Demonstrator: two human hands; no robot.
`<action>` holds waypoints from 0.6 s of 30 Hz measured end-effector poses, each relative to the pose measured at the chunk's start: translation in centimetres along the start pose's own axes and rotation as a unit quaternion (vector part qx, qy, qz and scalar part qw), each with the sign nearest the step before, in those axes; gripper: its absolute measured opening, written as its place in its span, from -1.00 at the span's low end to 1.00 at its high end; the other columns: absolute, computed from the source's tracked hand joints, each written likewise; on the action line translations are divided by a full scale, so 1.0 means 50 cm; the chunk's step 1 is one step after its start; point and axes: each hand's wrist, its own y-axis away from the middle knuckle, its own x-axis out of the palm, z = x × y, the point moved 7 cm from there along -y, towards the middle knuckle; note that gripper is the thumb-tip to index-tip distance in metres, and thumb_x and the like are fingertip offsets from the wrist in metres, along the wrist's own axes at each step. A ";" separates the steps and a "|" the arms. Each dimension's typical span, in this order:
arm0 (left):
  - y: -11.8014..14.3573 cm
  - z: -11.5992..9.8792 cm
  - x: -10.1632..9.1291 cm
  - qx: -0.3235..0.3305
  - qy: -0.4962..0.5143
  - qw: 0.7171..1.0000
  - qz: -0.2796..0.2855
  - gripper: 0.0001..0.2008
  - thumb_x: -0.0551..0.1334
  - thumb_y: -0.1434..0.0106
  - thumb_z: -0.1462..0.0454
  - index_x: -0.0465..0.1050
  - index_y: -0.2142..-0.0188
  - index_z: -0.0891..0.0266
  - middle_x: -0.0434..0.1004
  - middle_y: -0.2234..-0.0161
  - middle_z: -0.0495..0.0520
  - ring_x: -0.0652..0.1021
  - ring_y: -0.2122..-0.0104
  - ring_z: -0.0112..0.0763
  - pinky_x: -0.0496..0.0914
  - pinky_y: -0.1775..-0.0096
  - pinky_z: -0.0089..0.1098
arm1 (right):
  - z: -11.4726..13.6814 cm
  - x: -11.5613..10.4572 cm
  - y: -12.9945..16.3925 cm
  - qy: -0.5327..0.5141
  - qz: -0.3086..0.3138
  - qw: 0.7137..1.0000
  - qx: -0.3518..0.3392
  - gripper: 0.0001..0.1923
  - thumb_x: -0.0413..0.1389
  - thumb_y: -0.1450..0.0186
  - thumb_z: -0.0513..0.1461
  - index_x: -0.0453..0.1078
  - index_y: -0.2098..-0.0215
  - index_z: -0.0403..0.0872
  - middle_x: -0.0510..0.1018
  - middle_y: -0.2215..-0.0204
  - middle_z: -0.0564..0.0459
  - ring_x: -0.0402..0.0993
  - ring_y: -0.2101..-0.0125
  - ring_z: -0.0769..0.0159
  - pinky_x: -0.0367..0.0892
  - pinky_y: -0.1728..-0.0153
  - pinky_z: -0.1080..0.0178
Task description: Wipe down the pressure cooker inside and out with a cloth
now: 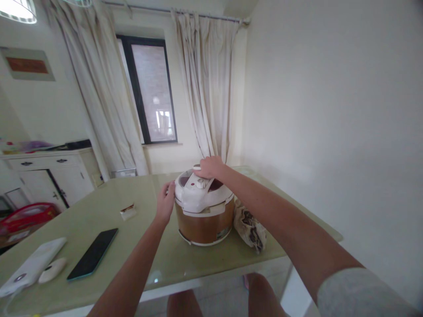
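A rice cooker [205, 226] with a brown body and a white lid [194, 198] stands upright on the table, its lid down. On top of the lid, toward the back, my right hand [211, 166] has its fingers curled over the lid's raised handle. My left hand [165, 201] holds the cooker's left side near the lid's rim, partly hiding its fingers. A crumpled cream cloth with a dark pattern [250, 228] lies against the cooker's right side, under my right forearm.
On the table's [145, 246] left part lie a dark phone [93, 254], a white power bank [33, 266], a small white rounded object [53, 270] and a small packet [128, 212]. A wall [330, 110] stands to the right. Curtains [211, 88] hang behind.
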 end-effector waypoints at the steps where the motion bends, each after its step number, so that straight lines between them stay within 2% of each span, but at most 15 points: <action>1: -0.001 -0.003 0.000 0.008 -0.015 1.000 -0.004 -0.25 0.20 -0.21 -0.36 0.63 0.06 0.24 0.68 0.12 0.19 0.60 0.08 -0.08 0.50 -0.03 -0.12 | 0.003 0.001 -0.005 0.000 0.011 1.000 0.007 -0.35 0.06 -0.41 0.18 0.57 -0.14 -0.11 0.64 -0.09 -0.33 0.58 -0.11 -0.14 0.43 -0.06 -0.02; 4: 0.000 -0.009 -0.003 0.028 -0.042 0.999 -0.013 -0.22 0.16 -0.22 -0.39 0.62 0.10 0.26 0.68 0.18 0.19 0.60 0.14 -0.07 0.51 0.01 -0.11 | 0.014 -0.001 -0.011 0.005 0.012 1.000 0.017 -0.36 0.09 -0.39 0.17 0.58 -0.14 -0.12 0.64 -0.08 -0.35 0.59 -0.10 -0.16 0.44 -0.04 -0.02; 9: 0.010 -0.019 -0.007 0.072 -0.030 0.997 -0.015 -0.25 0.09 -0.30 -0.38 0.58 0.10 0.23 0.66 0.19 0.15 0.61 0.14 -0.12 0.52 0.01 -0.17 | 0.011 -0.006 0.009 0.006 -0.045 0.999 -0.003 -0.27 0.00 -0.43 0.24 0.58 -0.11 -0.17 0.65 -0.03 -0.37 0.61 -0.06 -0.15 0.44 0.00 0.03; 13: 0.011 -0.011 -0.012 0.070 -0.019 0.997 -0.037 -0.25 0.01 -0.31 -0.40 0.52 0.17 0.21 0.58 0.29 0.10 0.57 0.26 -0.21 0.51 0.10 -0.21 | 0.005 -0.004 0.018 0.015 -0.052 0.998 -0.030 -0.25 -0.03 -0.44 0.26 0.59 -0.07 -0.18 0.68 0.02 -0.36 0.62 -0.03 -0.14 0.43 0.04 0.06; 18: -0.002 0.018 -0.018 0.054 -0.008 0.997 -0.057 -0.31 -0.02 -0.41 -0.32 0.51 0.22 0.22 0.54 0.31 0.09 0.55 0.24 -0.25 0.47 0.04 -0.22 | 0.005 -0.004 0.009 0.028 -0.059 0.996 -0.056 -0.24 -0.04 -0.44 0.27 0.60 -0.05 -0.18 0.69 0.07 -0.35 0.63 0.00 -0.15 0.42 0.08 0.06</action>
